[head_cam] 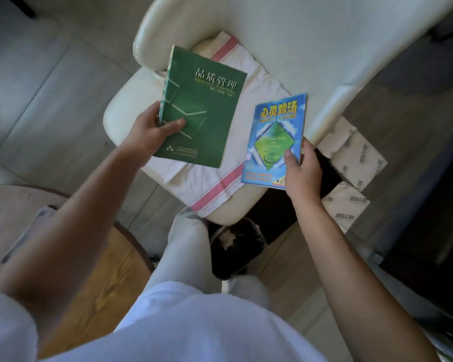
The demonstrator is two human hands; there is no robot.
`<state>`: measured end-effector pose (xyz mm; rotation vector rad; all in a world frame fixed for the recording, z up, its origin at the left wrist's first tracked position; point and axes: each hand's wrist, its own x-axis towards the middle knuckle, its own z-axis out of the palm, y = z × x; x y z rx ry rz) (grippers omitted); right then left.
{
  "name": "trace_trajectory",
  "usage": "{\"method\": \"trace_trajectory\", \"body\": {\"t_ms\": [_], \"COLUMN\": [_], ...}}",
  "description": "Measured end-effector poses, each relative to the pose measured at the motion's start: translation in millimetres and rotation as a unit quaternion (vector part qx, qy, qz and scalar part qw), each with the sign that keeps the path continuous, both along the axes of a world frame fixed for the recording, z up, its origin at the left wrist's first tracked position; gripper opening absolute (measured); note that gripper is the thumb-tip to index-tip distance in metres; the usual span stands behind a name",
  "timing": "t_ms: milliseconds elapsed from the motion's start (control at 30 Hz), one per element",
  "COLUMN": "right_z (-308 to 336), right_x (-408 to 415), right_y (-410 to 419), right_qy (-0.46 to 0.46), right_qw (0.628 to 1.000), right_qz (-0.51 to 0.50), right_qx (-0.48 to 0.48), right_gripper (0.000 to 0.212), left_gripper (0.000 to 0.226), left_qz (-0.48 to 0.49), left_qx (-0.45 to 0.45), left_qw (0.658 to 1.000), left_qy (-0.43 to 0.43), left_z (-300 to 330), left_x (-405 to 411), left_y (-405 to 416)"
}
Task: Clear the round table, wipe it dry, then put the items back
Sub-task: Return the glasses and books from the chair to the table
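Holding one book each, both hands work above the cream chair (120,111) beside the round table (110,257). Left hand (152,129) grips the green book (202,108) at its spine; right hand (302,173) pinches the blue book (275,137) at its lower corner. A striped cloth (209,184) covers the seat, probably kept there for wiping.

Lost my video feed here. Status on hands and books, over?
Left hand grips green book. Right hand grips blue book. Both over towel on cream chair. Nothing in the way.
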<state>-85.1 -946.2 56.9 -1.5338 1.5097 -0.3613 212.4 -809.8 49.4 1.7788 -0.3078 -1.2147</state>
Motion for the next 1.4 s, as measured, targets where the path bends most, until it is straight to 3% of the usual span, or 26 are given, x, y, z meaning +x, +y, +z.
{"method": "trace_trajectory", "body": {"t_ms": [167,367,500,567,633,733,967,1233,1400], "right_z": [63.1,146.5,200.8,224.2,243.5,264.1,271.7,243.9,217.0], "right_x": [-60.2,-143.7,-181.5,-190.8,-195.4,-193.4,-171.5,-131.0,-78.7], "right_y": [27.5,73.3,97.4,108.4,118.8,133.7,181.6,260.0,338.6], "right_qy": [-0.033,-0.127,-0.186,-0.219,-0.245,-0.283,-0.293,-0.259,-0.218], "right_qw": [0.999,0.989,0.978,0.971,0.964,0.953,0.943,0.943,0.943], "right_qz": [0.021,0.052,0.078,0.089,0.1,0.112,0.158,0.199,0.237], "right_qx": [-0.03,-0.057,-0.05,-0.035,-0.024,-0.004,0.011,0.062,0.086], "right_gripper": [0.038,0.03,0.026,0.031,0.032,0.032,0.036,0.037,0.04], "left_gripper": [0.05,0.039,0.033,0.046,0.063,0.064,0.033,0.051,0.065], "left_qz": [0.021,0.094,0.184,0.216,0.22,0.234,0.249,0.29,0.349], "left_qx": [-0.061,-0.149,-0.2,-0.203,-0.214,-0.228,-0.27,-0.262,-0.219], "left_qw": [0.995,0.971,0.934,0.916,0.914,0.911,0.897,0.907,0.896], "left_qy": [0.071,0.16,0.234,0.269,0.266,0.252,0.245,0.158,0.164], "left_z": [61.0,120.7,159.9,180.1,197.2,213.9,219.6,192.0,171.7], "left_x": [-70.1,-177.1,-235.8,-255.8,-270.8,-278.1,-273.7,-256.6,-242.1], "left_y": [52.2,129.6,177.5,197.3,214.6,238.9,305.4,416.5,514.2]}}
